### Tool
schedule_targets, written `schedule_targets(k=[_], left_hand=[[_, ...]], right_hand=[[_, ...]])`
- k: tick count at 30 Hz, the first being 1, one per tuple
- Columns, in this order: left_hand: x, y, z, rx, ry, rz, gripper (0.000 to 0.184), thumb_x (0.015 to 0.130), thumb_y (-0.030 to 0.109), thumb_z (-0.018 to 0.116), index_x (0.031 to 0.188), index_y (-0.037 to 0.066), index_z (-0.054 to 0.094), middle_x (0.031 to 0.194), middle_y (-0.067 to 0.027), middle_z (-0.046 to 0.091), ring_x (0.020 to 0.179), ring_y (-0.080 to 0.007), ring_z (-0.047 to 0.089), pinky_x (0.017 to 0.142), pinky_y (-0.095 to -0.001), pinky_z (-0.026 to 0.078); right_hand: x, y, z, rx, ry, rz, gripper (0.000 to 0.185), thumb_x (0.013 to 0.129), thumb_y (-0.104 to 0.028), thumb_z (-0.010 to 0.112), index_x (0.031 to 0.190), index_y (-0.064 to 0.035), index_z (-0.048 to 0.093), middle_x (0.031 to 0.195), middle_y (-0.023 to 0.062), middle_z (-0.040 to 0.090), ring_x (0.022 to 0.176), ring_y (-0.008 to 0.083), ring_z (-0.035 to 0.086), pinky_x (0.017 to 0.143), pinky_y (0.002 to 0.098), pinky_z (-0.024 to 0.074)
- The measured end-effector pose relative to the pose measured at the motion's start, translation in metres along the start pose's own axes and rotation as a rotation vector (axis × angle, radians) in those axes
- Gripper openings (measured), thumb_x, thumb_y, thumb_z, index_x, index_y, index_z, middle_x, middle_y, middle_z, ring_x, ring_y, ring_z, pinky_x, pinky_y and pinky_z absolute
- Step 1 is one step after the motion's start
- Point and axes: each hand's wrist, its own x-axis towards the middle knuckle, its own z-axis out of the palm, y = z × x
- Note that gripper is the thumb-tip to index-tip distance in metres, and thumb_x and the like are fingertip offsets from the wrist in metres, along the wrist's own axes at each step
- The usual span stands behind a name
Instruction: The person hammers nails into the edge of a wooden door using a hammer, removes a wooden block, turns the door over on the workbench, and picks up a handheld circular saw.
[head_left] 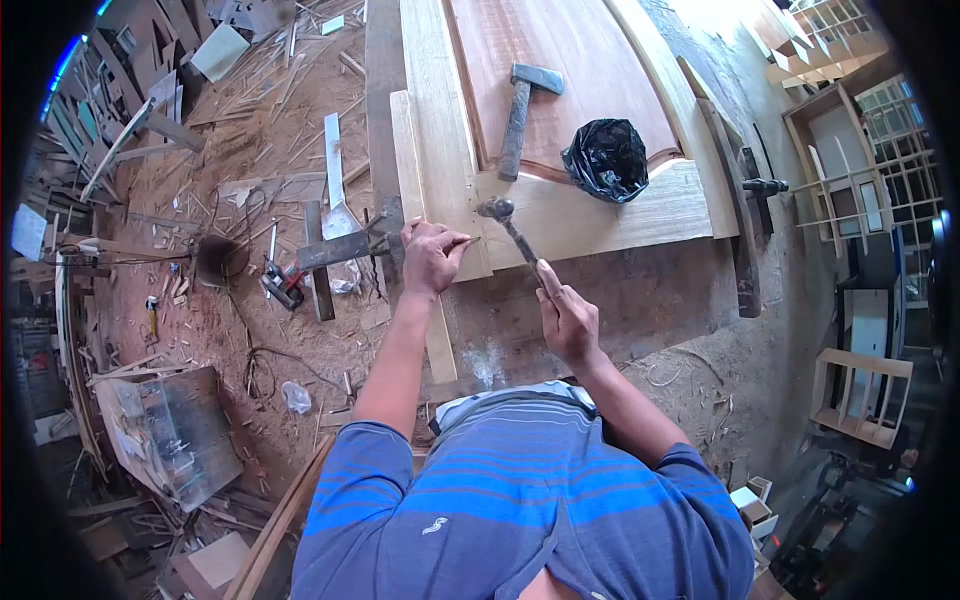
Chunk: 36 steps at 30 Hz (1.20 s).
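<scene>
My right hand [572,322] is closed round the handle of a claw hammer [518,238], whose head is over the near edge of a wooden door panel [600,215]. My left hand [432,256] rests at the panel's near left corner, thumb and finger pinched on what looks like a thin nail; most of it is hidden by the fingers. Under that hand runs a narrow wooden strip [405,150] along the panel's left side. Farther up the panel lie a second hammer [517,120] with a broad metal head and a black plastic bag [608,160] with its mouth open.
Clamps flank the panel: a bar clamp [340,250] on the left, another clamp [765,187] on the right. Wood scraps and shavings cover the floor [270,130]. A power tool [283,287] and a wooden box [170,435] are at left, wooden frames [860,395] at right.
</scene>
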Motion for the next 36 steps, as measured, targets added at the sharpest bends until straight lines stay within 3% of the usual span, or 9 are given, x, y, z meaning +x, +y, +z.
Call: schedule_targets(k=[2,5,9,12,18,21,25,32,36], left_hand=[[-0.002,0.001,-0.001,0.004,-0.011,-0.013,0.006,0.087,0.024,0.088,0.089,0.018,0.087,0.089,-0.0012,0.077,0.096,-0.0209,0.071,0.119,-0.0476,0.035],[0.004,-0.002,0.001,0.003,0.000,-0.006,0.009,0.086,0.025,0.090,0.091,0.017,0.088,0.091,-0.0036,0.078,0.096,-0.0222,0.073,0.120,-0.0483,0.036],[0.000,-0.002,0.002,-0.003,-0.008,-0.021,0.008,0.087,0.025,0.089,0.090,0.017,0.088,0.091,-0.0031,0.079,0.096,-0.0218,0.073,0.120,-0.0487,0.035],[0.000,-0.003,0.004,0.006,-0.009,-0.020,0.007,0.087,0.024,0.088,0.090,0.018,0.088,0.091,-0.0024,0.079,0.096,-0.0215,0.073,0.120,-0.0485,0.035],[-0.001,-0.003,0.003,-0.003,-0.023,-0.028,0.008,0.088,0.027,0.086,0.091,0.019,0.088,0.091,-0.0027,0.079,0.098,-0.0219,0.072,0.120,-0.0477,0.035],[-0.006,-0.003,0.002,0.002,-0.047,-0.028,0.009,0.089,0.028,0.085,0.091,0.019,0.088,0.093,-0.0032,0.080,0.100,-0.0224,0.072,0.120,-0.0477,0.035],[0.001,-0.002,0.000,0.009,-0.019,0.012,0.010,0.090,0.026,0.084,0.093,0.017,0.087,0.093,-0.0045,0.080,0.099,-0.0238,0.072,0.119,-0.0468,0.037],[-0.013,-0.007,0.000,-0.153,0.158,-0.080,0.008,0.088,0.017,0.086,0.094,0.011,0.084,0.091,-0.0088,0.078,0.092,-0.0275,0.070,0.098,-0.0435,0.050],[-0.029,0.018,-0.010,-0.071,0.127,-0.071,0.013,0.092,0.020,0.084,0.099,0.010,0.081,0.090,-0.0105,0.077,0.091,-0.0302,0.069,0.092,-0.0450,0.052]], right_hand=[[-0.008,0.009,0.010,0.006,0.060,-0.051,0.066,0.101,-0.007,0.072,0.163,-0.0254,0.057,0.075,0.0135,0.064,0.060,0.0322,0.066,0.057,0.0471,0.0542],[-0.015,0.016,0.008,-0.273,-0.279,0.100,0.066,0.102,-0.009,0.070,0.164,-0.0269,0.055,0.076,0.0127,0.065,0.061,0.0324,0.067,0.058,0.0483,0.0556],[-0.016,0.006,0.009,-0.026,-0.069,0.089,0.064,0.105,-0.018,0.066,0.165,-0.0353,0.051,0.080,0.0170,0.069,0.068,0.0384,0.071,0.063,0.0545,0.0572],[-0.018,0.011,0.011,-0.383,-0.435,0.200,0.065,0.104,-0.016,0.066,0.166,-0.0324,0.051,0.080,0.0165,0.070,0.067,0.0377,0.071,0.062,0.0529,0.0572],[-0.020,0.012,0.008,-0.176,-0.144,0.062,0.085,0.100,-0.011,0.064,0.173,-0.0419,0.033,0.079,0.0154,0.070,0.067,0.0364,0.073,0.063,0.0519,0.0612],[-0.015,0.010,0.010,-0.410,-0.493,0.172,0.087,0.100,-0.012,0.065,0.173,-0.0436,0.031,0.080,0.0167,0.070,0.069,0.0384,0.074,0.064,0.0531,0.0617],[0.001,0.004,-0.005,-0.327,-0.480,0.237,0.077,0.104,-0.015,0.063,0.171,-0.0442,0.037,0.088,0.0190,0.074,0.074,0.0404,0.075,0.070,0.0550,0.0619],[-0.034,0.004,-0.035,0.049,-0.173,0.345,0.066,0.104,-0.004,0.067,0.166,-0.0142,0.050,0.144,0.0216,0.070,0.112,0.0376,0.078,0.093,0.0403,0.0607],[-0.050,0.009,-0.033,0.158,0.003,0.441,0.053,0.105,-0.011,0.072,0.156,-0.0104,0.060,0.110,0.0121,0.077,0.087,0.0229,0.075,0.078,0.0355,0.0581]])
